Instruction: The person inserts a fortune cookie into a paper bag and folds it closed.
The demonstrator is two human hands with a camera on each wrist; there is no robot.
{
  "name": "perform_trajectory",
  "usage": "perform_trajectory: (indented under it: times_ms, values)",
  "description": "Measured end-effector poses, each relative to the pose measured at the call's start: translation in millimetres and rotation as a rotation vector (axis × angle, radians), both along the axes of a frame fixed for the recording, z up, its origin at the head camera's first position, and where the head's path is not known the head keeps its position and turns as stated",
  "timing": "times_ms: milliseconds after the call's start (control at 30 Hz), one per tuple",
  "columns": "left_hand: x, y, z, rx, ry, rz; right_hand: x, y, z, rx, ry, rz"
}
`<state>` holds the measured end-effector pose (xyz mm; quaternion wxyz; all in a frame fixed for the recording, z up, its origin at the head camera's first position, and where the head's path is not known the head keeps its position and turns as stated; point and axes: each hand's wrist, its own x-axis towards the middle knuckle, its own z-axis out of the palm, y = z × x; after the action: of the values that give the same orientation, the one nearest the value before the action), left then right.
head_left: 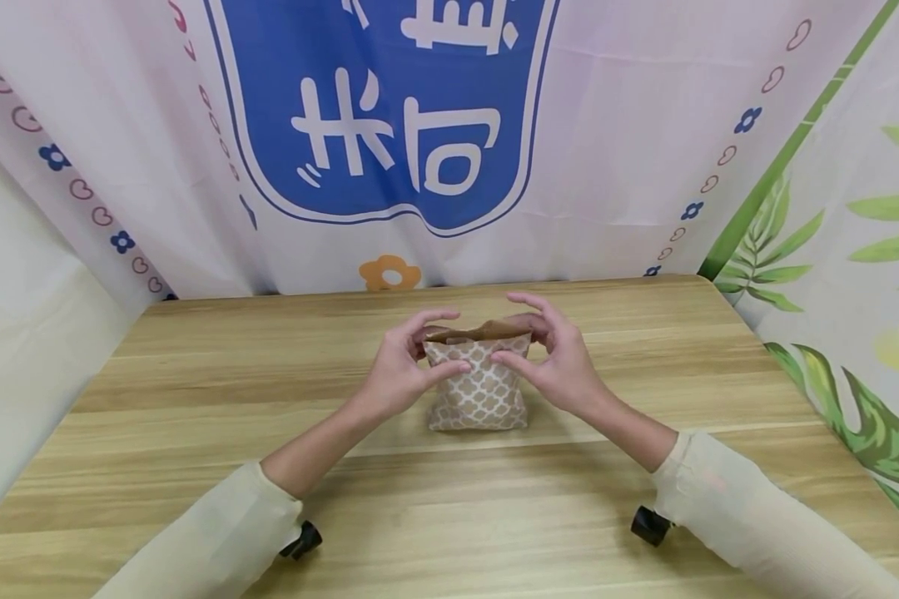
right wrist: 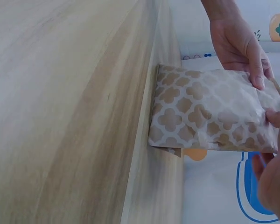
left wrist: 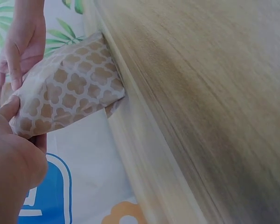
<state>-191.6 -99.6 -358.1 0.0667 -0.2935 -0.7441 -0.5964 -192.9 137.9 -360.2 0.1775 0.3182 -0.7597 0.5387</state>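
A small brown paper bag [head_left: 479, 391] with a white quatrefoil lattice print stands upright on the wooden table. Its top is parted, and the plain brown inside [head_left: 487, 330] shows along the mouth. My left hand [head_left: 404, 366] holds the bag's upper left side, thumb on the front, other fingers partly hidden behind. On the upper right side my right hand [head_left: 562, 358] grips it the same way, its index finger raised off the paper. In the right wrist view the bag [right wrist: 205, 109] rests its bottom on the table, and its contents are hidden.
The wooden table [head_left: 195, 399] reaches back to a hanging cloth [head_left: 607, 150] with a blue sign and flower prints. A leaf-printed cloth [head_left: 861, 333] hangs at the right. Black camera pieces [head_left: 650, 526] sit under both sleeves.
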Motion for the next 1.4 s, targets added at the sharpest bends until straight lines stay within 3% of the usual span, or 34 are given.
perform_trajectory:
  times_ms: [167,267,500,633,833,1100,1400]
  values:
    - [0.0,0.8,-0.1,-0.013,0.024,0.002,0.6,0,0.3,0.073,0.22,-0.008]
    - [0.3,0.6,-1.3,-0.036,0.086,0.005,2.2,-1,0.6,0.128,0.279,0.014]
    - [-0.2,-3.5,-5.7,-0.113,0.45,0.002,6.3,0,-3.1,0.101,0.242,0.029]
    - [0.2,-7.2,-6.0,-0.169,0.567,0.033,5.7,1,-5.2,0.095,0.274,0.036]
    - [2.1,-11.2,-5.3,-0.192,0.609,0.042,5.6,4,-7.4,0.109,0.361,0.037]
    - [4.2,-11.9,-3.4,-0.198,0.644,0.034,7.5,6,-7.6,0.112,0.386,0.047]
    - [5.8,-12.5,-3.0,-0.188,0.586,0.038,8.0,7,-10.2,0.094,0.375,0.059]
